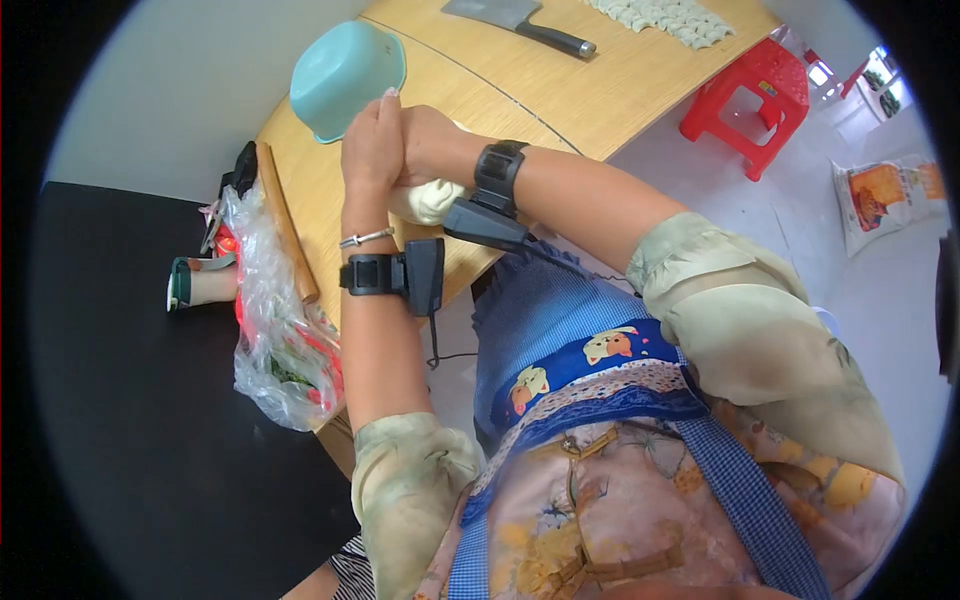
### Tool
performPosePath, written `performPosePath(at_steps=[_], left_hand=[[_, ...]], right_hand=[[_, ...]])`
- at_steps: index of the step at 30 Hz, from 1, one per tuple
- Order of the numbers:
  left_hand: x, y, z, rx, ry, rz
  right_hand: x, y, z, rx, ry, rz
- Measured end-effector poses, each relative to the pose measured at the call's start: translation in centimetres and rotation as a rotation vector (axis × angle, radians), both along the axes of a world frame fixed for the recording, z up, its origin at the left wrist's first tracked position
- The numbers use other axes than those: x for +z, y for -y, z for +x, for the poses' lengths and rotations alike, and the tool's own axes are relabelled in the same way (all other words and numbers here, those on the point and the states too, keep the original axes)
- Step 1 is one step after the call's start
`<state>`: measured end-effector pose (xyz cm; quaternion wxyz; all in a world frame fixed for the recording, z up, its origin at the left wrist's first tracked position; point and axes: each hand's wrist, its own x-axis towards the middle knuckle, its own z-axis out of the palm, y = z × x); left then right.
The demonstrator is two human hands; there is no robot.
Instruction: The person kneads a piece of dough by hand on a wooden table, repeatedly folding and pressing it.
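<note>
Pale dough (430,203) lies on the wooden table (470,85) near its front edge, partly covered by my hands. My left hand (373,145) is over the dough's left side, its fingers pressed together against my other hand. Beside it, my right hand (425,140) reaches in from the right with its fingers curled onto the dough. Both hands touch each other. Just beyond them, a light blue plastic basin (350,78) rests tilted on the table.
A cleaver (530,25) and rows of shaped dough pieces (670,18) lie at the far side. At left are a wooden rolling pin (285,225), a plastic bag (265,330) and a cup (203,283). A red stool (755,95) and a printed sack (885,200) stand right.
</note>
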<state>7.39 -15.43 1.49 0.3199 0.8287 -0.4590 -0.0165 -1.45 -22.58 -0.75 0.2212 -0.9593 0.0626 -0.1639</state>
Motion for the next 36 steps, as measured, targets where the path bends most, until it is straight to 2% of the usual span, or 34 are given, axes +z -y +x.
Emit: performPosePath(at_steps=[2,5,6,7,8,9,10,11,13,14,16,17,19,20,21,23,24,26,28,32,35,36], left_hand=[[0.3,-1.0,-2.2,0.014,0.052,-0.05],[-0.1,-3.1,-4.2,-0.036,0.15,-0.207],[0.0,-3.7,-4.2,-0.052,-0.035,-0.334],[-0.1,-4.1,-4.2,-0.068,-0.224,-0.457],[-0.3,-4.8,-4.1,-0.07,-0.221,-0.457],[0.4,-5.6,-4.7,-0.06,-0.399,-0.536],[0.8,-6.1,-5.2,-0.045,-0.581,-0.612],[1.2,-6.1,-5.8,-0.041,-0.585,-0.612],[1.2,-5.9,-6.4,-0.034,-0.591,-0.578],[1.2,-5.7,-6.7,-0.036,-0.592,-0.581],[0.5,-5.2,-6.7,-0.162,-0.325,-0.454],[0.3,-5.4,-7.2,-0.162,-0.327,-0.453],[1.1,-6.5,-10.5,-0.238,0.242,-0.19],[1.6,-7.0,-12.2,-0.129,0.118,-0.096],[1.0,-7.3,-13.6,-0.12,0.115,-0.09],[-0.2,-7.6,-15.9,0.012,0.39,-0.159],[-0.5,-7.6,-16.1,0.075,0.527,-0.191],[-1.3,-7.5,-16.5,0.108,0.632,-0.228],[-1.7,-7.1,-16.3,0.098,0.674,-0.243],[-2.0,-5.2,-13.7,0.041,0.716,-0.256],[-2.7,-3.7,-9.9,0.015,0.702,-0.241],[-3.3,-3.1,-7.5,0.023,0.592,-0.179]], right_hand=[[-1.4,-0.2,-1.0,0.063,0.441,-0.011],[-0.7,-1.4,-2.7,0.039,0.513,0.059],[-0.1,-1.3,-3.3,0.055,0.398,-0.022],[0.4,-1.5,-3.9,0.052,0.405,-0.026],[0.6,-1.9,-4.6,0.056,0.44,0.055],[1.4,-2.4,-5.6,0.061,0.471,0.138],[2.7,-2.1,-7.1,0.131,0.31,0.344],[3.2,-2.4,-7.8,0.133,0.305,0.346],[3.7,-2.4,-8.5,0.253,0.493,0.934],[3.9,-2.4,-9.1,0.253,0.493,0.93],[4.4,-2.9,-10.8,0.142,0.456,1.022],[4.3,-3.4,-11.3,0.139,0.455,1.022],[3.2,-4.7,-12.0,-0.206,0.706,0.254],[3.3,-5.6,-12.8,-0.212,0.676,0.11],[2.8,-6.3,-13.4,-0.206,0.672,0.118],[1.5,-7.0,-14.1,-0.051,0.754,-0.049],[0.6,-6.9,-14.4,-0.004,0.739,-0.019],[-0.4,-6.6,-15.8,0.041,0.738,-0.024],[-1.3,-6.3,-15.8,0.077,0.732,-0.03],[-1.9,-4.4,-12.7,-0.002,0.749,-0.051],[-1.4,-2.8,-8.1,-0.087,0.712,-0.025],[-1.3,-2.3,-6.4,-0.121,0.698,0.0]])
